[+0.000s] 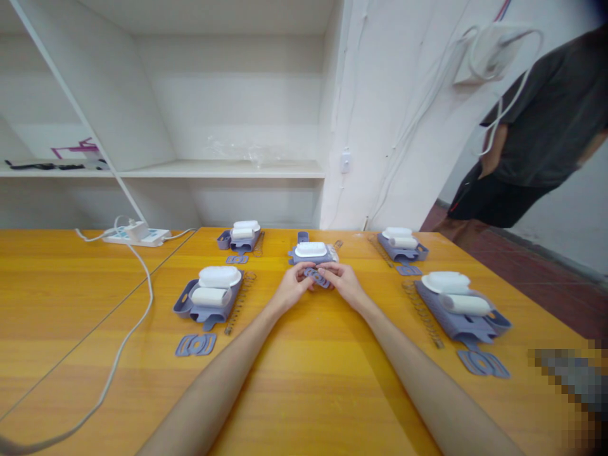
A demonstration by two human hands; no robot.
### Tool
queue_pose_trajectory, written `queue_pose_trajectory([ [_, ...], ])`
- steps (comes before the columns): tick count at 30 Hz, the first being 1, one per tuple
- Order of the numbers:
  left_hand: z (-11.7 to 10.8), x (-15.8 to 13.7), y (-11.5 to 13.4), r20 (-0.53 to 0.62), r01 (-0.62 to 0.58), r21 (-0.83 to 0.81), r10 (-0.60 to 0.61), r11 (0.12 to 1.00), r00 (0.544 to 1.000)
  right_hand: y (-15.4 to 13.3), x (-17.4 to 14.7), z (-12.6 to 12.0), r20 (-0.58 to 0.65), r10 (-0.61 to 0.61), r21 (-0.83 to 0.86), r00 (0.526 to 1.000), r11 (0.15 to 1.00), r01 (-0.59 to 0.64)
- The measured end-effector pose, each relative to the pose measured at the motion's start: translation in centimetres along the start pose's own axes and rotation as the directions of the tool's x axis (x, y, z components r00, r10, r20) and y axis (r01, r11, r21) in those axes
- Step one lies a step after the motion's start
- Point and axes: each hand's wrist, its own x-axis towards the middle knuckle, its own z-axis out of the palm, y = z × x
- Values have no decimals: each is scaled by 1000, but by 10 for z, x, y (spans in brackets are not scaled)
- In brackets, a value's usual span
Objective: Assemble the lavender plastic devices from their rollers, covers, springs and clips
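My left hand [293, 285] and my right hand [346, 284] meet over the middle of the table, fingers closed on a flat purple-grey plastic piece with oval cut-outs [317, 277]. Each hand grips one end of it. Just beyond my fingers lies a purple-grey plastic holder [311, 258] with a white oval lid-like part [310, 249] on top. A small purple-grey cup [303, 237] stands behind it. To its right, a metal spring [338, 244] is partly visible.
Similar sets lie at front left [209, 297], front right [460, 307], back left [243, 235] and back right [403, 246], with white rolls, springs and flat pieces. A power strip [137, 235] trails a white cable [151, 285]. A person [546, 126] stands at right.
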Motion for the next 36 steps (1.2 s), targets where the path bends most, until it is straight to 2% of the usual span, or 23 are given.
queue_pose_trajectory([
  [9, 4, -1, -2, -20, -35, 152, 38, 988, 999, 5, 2, -4, -30, 18, 10, 999, 1000, -18],
  [17, 1, -1, -1, -46, -59, 123, 65, 991, 997, 5, 2, -3, -114, 28, 61, 993, 998, -21],
  [21, -2, 0, 1, -76, -47, 79, 53, 996, 996, 8, 2, -5, -190, -30, 59, 981, 997, 42],
  [26, -2, -1, 2, -95, -39, 82, 47, 996, 994, 13, 2, -5, -197, -65, 42, 978, 996, 75],
  [31, -1, -1, 4, -93, -70, 112, 80, 991, 992, 16, 4, -2, -318, -133, 17, 939, 989, 146],
  [36, -2, -2, 4, -82, -82, 131, 94, 988, 992, 20, 5, -1, -353, -223, -24, 909, 973, 229],
])
